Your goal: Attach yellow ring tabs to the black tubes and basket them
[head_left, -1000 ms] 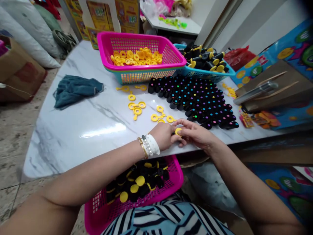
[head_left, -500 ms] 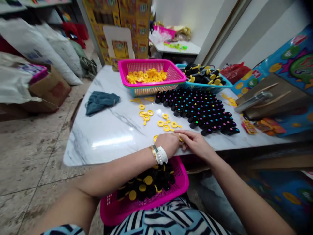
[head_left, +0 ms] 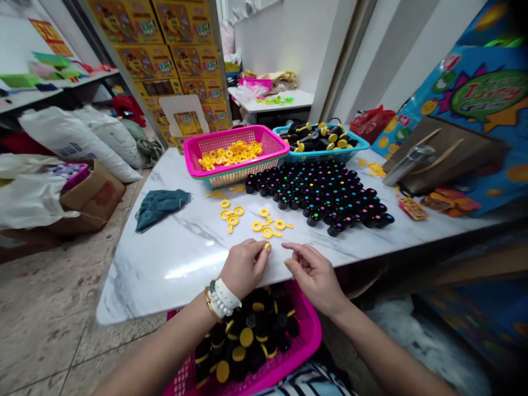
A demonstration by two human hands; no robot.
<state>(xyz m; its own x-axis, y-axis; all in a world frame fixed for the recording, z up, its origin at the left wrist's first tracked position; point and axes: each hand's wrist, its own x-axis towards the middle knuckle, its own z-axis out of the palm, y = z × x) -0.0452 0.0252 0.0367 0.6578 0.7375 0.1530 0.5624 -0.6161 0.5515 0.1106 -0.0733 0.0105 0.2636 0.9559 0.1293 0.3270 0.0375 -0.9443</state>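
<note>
My left hand [head_left: 243,268], with bracelets on its wrist, is closed at the table's front edge. Its thumb and forefinger pinch a yellow plastic piece [head_left: 267,246], mostly hidden by the fingers. Just to the right, my right hand [head_left: 312,273] is open, its forefinger and thumb apart and nothing visible between them. Beyond the hands lie several loose yellow rings with tabs [head_left: 267,232]. Rows of black cylinders with coloured dots [head_left: 313,190] stand behind and to the right. Below the hands, a pink basket [head_left: 311,330] holds black pieces with yellow caps [head_left: 246,336].
At the back of the marble-look table [head_left: 136,275] stand a pink basket [head_left: 190,159] of yellow rings and a blue basket [head_left: 297,157] of black and yellow pieces. A dark blue cloth [head_left: 160,208] lies left. A brown paper bag [head_left: 457,154] stands right.
My hands have separated: the left has moved left with the yellow piece, and the right has come away with its fingers apart. The camera view has shifted too.
</note>
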